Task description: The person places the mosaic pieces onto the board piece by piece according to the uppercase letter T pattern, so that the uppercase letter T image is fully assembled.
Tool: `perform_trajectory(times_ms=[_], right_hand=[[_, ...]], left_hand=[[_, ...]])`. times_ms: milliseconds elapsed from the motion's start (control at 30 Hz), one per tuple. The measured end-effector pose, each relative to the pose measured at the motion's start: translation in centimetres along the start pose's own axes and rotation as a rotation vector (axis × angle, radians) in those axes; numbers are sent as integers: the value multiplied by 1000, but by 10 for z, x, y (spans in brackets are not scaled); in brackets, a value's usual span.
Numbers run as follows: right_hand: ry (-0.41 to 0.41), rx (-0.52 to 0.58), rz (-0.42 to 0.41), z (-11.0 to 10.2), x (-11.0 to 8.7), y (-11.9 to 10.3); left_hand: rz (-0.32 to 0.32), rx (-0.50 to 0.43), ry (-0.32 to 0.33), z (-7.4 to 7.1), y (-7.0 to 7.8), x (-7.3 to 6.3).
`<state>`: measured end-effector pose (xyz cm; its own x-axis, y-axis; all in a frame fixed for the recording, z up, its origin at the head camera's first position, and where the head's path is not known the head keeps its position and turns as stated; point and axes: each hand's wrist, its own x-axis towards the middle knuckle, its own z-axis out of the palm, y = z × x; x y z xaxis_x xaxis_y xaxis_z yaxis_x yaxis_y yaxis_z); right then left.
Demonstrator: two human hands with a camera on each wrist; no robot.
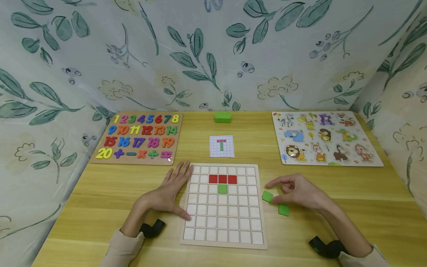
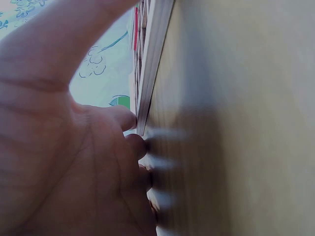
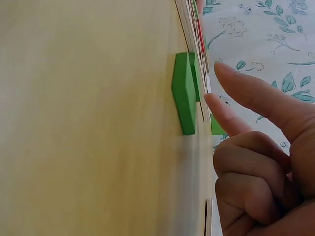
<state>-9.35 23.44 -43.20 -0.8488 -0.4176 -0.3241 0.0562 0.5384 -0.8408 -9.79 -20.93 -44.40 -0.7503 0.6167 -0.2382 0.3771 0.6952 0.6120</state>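
A pale wooden grid board [image 1: 223, 243] holds three red square tiles [image 1: 222, 179] in a row, with one green tile [image 1: 222, 188] under the middle one. My left hand [image 1: 170, 189] rests along the board's left edge, fingers spread and thumb on its rim. To the right of the board, my right hand [image 1: 301, 191] hovers by a loose green tile [image 1: 267, 196], its thumb and index finger apart and the other fingers curled in. Nothing sits between that thumb and finger in the right wrist view. A second loose green tile [image 1: 283, 210] lies on the table beneath the hand.
Behind the board lies a small pattern card [image 1: 213, 152] with a T shape, and farther back a green block [image 1: 222, 118]. A number puzzle [image 1: 133, 159] is at the back left, an animal puzzle [image 1: 310, 148] at the back right. Patterned cloth [image 1: 213, 55] surrounds the table.
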Motion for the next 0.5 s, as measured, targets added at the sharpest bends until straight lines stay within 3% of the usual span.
perform_trajectory(times_ms=[500], right_hand=[[-47, -2, -31, 3, 4, 4]], left_hand=[[9, 6, 0, 0, -1, 0]])
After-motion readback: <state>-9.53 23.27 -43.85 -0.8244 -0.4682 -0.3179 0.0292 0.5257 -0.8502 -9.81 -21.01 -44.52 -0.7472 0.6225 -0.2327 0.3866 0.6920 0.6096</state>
